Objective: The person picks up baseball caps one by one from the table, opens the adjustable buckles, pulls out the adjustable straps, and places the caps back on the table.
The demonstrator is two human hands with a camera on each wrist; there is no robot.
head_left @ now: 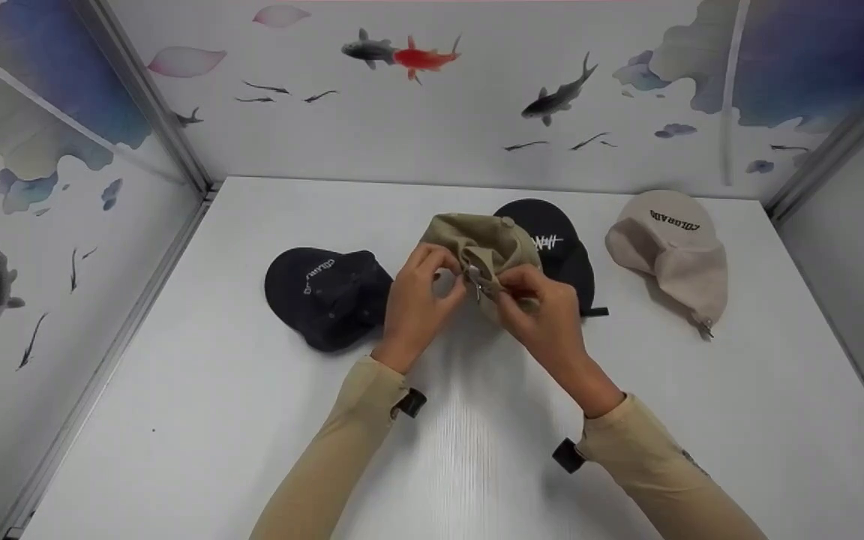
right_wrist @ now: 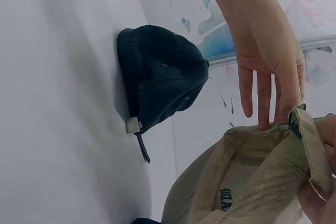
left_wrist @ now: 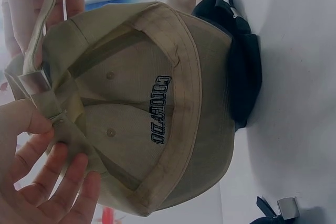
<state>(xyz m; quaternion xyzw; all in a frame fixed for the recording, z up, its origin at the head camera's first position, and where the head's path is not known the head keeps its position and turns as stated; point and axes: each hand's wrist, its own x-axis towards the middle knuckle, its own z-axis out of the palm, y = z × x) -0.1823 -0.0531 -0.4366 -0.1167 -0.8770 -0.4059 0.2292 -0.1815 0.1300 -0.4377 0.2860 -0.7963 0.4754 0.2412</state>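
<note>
- Left hand (head_left: pixel 418 300) pinches the cap (head_left: pixel 492 232) beside its buckle (left_wrist: pixel 35 82), above the table (head_left: pixel 214 420); right hand (head_left: pixel 548 311) pinches the strap (left_wrist: pixel 47 22).
- Left wrist view shows inside lettering (left_wrist: pixel 160 109), hidden in head view.
- Khaki, creased.

Held cap (head_left: pixel 505 244): you are holding it above the table (head_left: pixel 469 472), between your left hand (head_left: pixel 418 304) and right hand (head_left: pixel 548 313). Left cap (head_left: pixel 323 304): lying left of it. Rear cap (head_left: pixel 565 259): lying behind, toward your right. Far-right cap (head_left: pixel 672 251): lying apart, beyond the rear cap.

Black cap (head_left: pixel 571 259) partly hidden by khaki cap (head_left: pixel 511 247), sleeves (head_left: pixel 319 461) cropped at head view's bottom edge
</note>
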